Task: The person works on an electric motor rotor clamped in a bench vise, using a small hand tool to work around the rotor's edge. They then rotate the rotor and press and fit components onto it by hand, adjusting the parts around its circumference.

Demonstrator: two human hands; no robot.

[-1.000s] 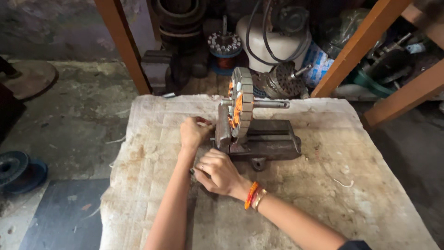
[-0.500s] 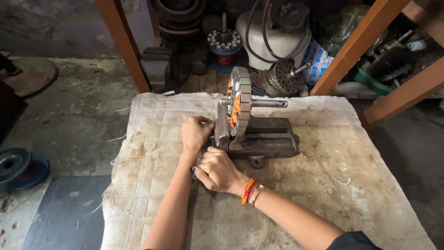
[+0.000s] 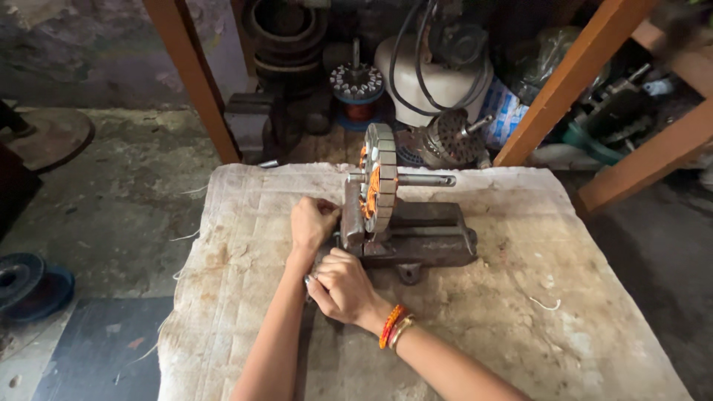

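Observation:
A dark metal bench vise (image 3: 423, 238) sits on a cloth-covered table (image 3: 520, 312). Clamped upright in its jaws is a round motor stator (image 3: 379, 178) with orange copper windings and a steel shaft (image 3: 427, 180) pointing right. My left hand (image 3: 312, 221) is closed at the vise's left end, apparently on its handle, which is mostly hidden. My right hand (image 3: 343, 286), with orange and gold bangles at the wrist, is curled just below it, gripping a thin metal bar of the handle.
Behind the table stand orange wooden posts (image 3: 189, 74), a white motor housing (image 3: 445, 78), another wound stator (image 3: 356, 83), a bare rotor (image 3: 449, 137) and stacked dark rings (image 3: 286, 33). Dark round discs (image 3: 30, 286) lie on the concrete floor at left.
Both hands stay at the vise's left end; my right hand has shifted slightly upward toward the vise. The stator has not moved.

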